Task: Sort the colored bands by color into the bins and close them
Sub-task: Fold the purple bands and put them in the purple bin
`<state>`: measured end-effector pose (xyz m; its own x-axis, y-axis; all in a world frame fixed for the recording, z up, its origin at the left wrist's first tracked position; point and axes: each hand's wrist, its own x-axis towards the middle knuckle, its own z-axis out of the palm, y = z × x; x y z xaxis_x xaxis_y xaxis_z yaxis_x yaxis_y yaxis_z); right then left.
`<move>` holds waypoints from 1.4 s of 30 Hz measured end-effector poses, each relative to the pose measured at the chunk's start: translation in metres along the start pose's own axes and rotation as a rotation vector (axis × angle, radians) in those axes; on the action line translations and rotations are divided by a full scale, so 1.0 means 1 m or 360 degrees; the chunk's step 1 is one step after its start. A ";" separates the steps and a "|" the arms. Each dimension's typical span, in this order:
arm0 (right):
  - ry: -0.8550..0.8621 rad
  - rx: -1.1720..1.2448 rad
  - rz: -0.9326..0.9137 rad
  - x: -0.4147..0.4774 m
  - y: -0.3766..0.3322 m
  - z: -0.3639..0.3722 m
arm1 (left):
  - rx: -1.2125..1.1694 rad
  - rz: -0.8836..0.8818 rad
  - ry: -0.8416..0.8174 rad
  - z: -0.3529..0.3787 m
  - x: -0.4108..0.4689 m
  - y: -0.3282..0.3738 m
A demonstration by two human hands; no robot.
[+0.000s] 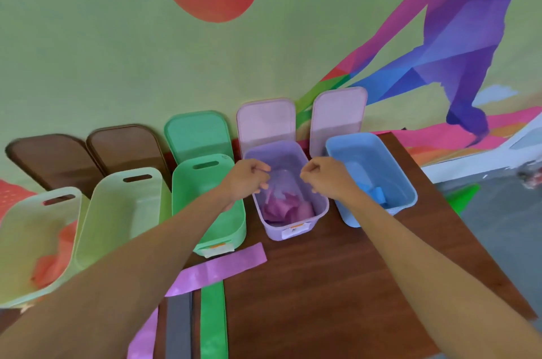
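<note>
Left hand (249, 179) and right hand (325, 179) with fingers curled, pinching a blurry pale purple band (278, 184) between them, over the open purple bin (293, 231), pink bands (287, 209) inside it, long purple band (223, 267), green band (214, 323) and grey band (179, 326) on the desk (322, 285), blue bin (352, 220) just beside on the right

Five bins (275, 229) and five lids (265, 121) are counted.
Laid flat on the table (337, 285) are one purple band (223, 266), one grey band (179, 326) and one green band (213, 320); one lilac band (277, 182) is pinched by two hands, the left hand (246, 181) and the right hand (328, 179).
</note>
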<state>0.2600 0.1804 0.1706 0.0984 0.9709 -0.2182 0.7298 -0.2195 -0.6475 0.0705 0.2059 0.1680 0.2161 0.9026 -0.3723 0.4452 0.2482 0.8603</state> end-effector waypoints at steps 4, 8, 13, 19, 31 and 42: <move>-0.0141 0.0020 0.0014 -0.022 0.002 0.018 | 0.0051 0.0018 0.0026 -0.015 -0.032 -0.017; -0.0458 0.0059 -0.0136 -0.053 -0.006 0.046 | 0.0059 0.0009 0.0091 -0.031 -0.070 -0.044; -0.0609 0.0025 -0.0019 -0.070 0.007 0.100 | 0.0133 -0.0088 0.0054 -0.042 -0.109 -0.096; -0.0531 -0.0230 0.0070 -0.068 0.040 0.167 | 0.0212 -0.0229 0.0002 -0.034 -0.135 -0.169; -0.0250 -0.0319 0.0481 -0.028 0.074 0.252 | 0.0434 -0.0635 0.0471 -0.063 -0.153 -0.272; -0.0126 -0.0112 -0.0093 -0.053 0.041 0.260 | 0.0535 -0.0608 0.0632 -0.088 -0.125 -0.318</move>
<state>0.1087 0.0954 -0.0339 0.0030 0.9707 -0.2403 0.7787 -0.1531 -0.6084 -0.1745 0.0455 -0.0283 -0.3210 0.8497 -0.4183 0.6889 0.5125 0.5125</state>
